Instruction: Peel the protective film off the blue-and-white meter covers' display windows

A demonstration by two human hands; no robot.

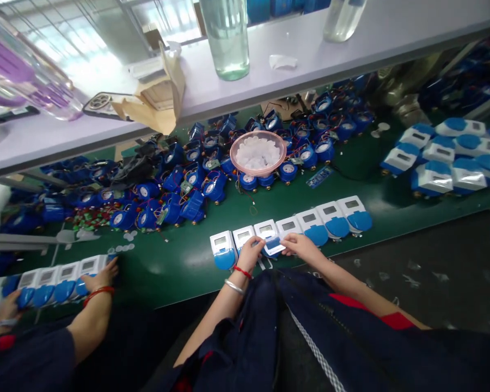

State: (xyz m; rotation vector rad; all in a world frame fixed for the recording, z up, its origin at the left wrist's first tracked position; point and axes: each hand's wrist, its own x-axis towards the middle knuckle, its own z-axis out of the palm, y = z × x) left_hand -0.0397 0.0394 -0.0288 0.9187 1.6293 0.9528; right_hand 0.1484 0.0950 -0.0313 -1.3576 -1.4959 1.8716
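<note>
A row of white electronic water meters (311,219) with small displays and blue lids stands along the front of the green bench. In front of the row, a small flat rectangular piece (273,245), white with a bluish middle, is held between both hands. My left hand (251,252) pinches its left end, with a red cord and a silver bangle at the wrist. On the other end, my right hand (300,246) is closed with thumb and fingers. Behind the piece is a meter (265,228) near the row's middle, its lower part hidden.
A pink bowl (233,155) of translucent caps sits among many blue meter bodies (214,186). More finished-looking meters (433,178) are grouped at right. At left, a co-worker's hands (102,277) touch another row of meters. A shelf (269,81) with bottles overhangs the bench.
</note>
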